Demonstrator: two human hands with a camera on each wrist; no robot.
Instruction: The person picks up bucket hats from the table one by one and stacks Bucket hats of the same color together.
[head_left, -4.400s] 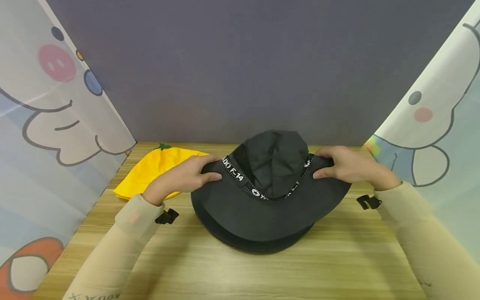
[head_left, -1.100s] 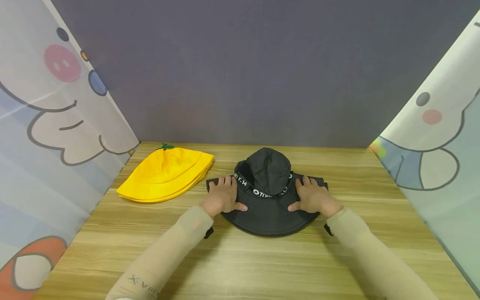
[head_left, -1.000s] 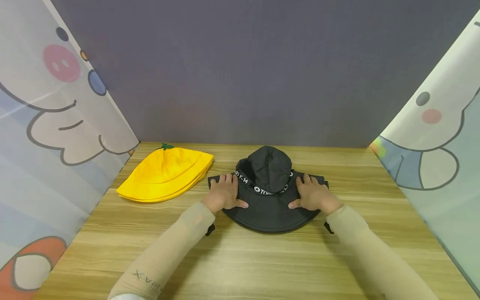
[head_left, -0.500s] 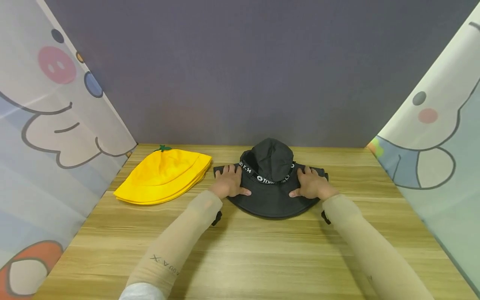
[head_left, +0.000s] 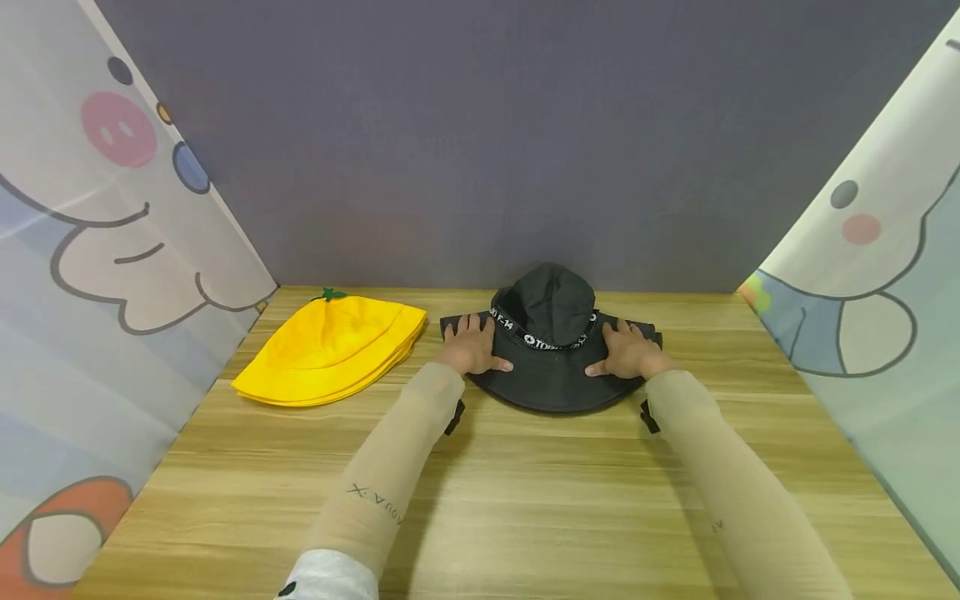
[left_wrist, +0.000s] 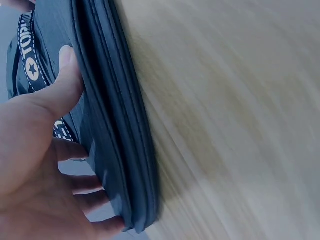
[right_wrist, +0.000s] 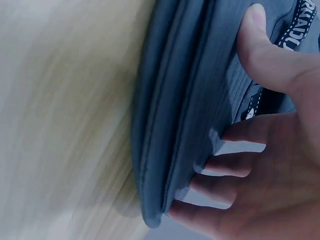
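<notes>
A black bucket hat (head_left: 551,379) with a lettered band lies on the table, its crown upright near the back wall. My left hand (head_left: 471,347) rests on the left of the brim with fingers spread. On the opposite side my right hand (head_left: 628,351) presses the brim, fingers also spread. Close up in the left wrist view, the thumb and fingertips of the left hand (left_wrist: 45,130) touch the brim's upper face, and stacked brim edges (left_wrist: 117,115) show. Similar layers of the hat (right_wrist: 172,115) appear in the right wrist view beside the right hand (right_wrist: 280,145).
A yellow bucket hat (head_left: 330,354) with a green leaf tip lies at the back left, its brim edge layered. Behind the wood-grain table (head_left: 540,500) stands a dark grey wall (head_left: 480,150). Cartoon-printed panels (head_left: 112,250) flank both sides.
Earlier my hands gripped the raised black hat by its brim. It was then set down on the table, and both hands have since slid it away from me and slightly right.
</notes>
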